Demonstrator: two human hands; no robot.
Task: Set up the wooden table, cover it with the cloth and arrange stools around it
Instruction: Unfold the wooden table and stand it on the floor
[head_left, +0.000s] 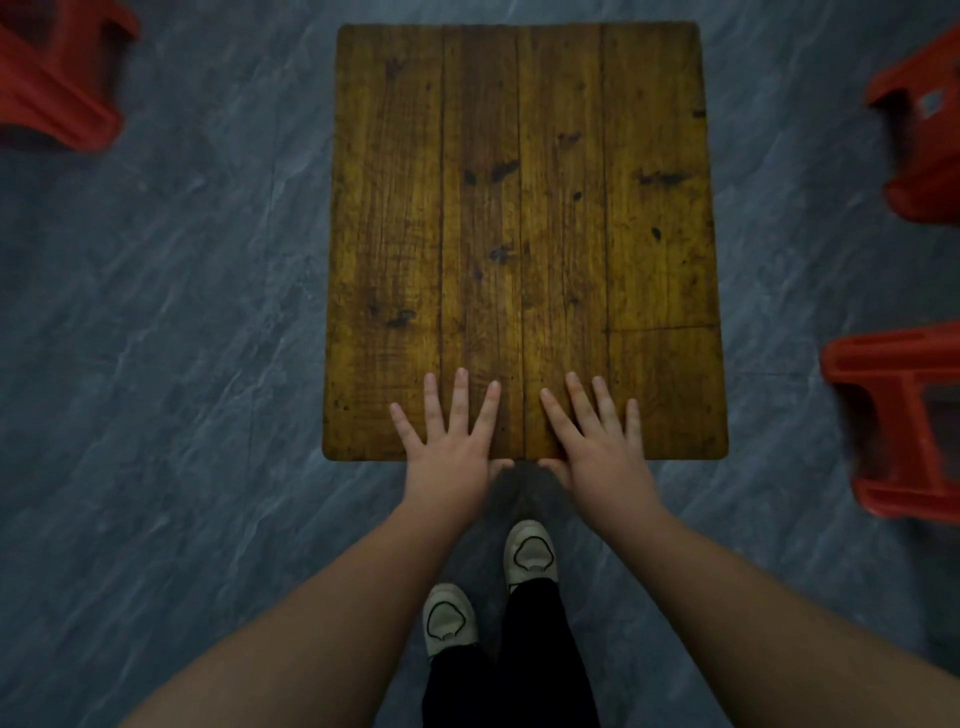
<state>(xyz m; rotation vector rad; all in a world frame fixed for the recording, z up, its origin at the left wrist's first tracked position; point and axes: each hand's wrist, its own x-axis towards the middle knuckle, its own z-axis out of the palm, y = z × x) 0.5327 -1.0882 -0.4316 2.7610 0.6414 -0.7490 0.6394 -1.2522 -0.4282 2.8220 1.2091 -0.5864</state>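
Head view: wooden tabletop (524, 182), yellow-brown planks with black knots and a crack at the near right, stands on the grey marbled floor (182, 312). The left hand (449, 457) and right hand (597, 452) lie flat on its near edge, side by side, fingers (458, 400) straight and spread, gripping nothing. Well apart from the table are the upper-left red stool (57, 88), upper-right red stool (919, 135) and near-right red stool (893, 415). Pale shoes (530, 553) carry a black outlined toe mark.
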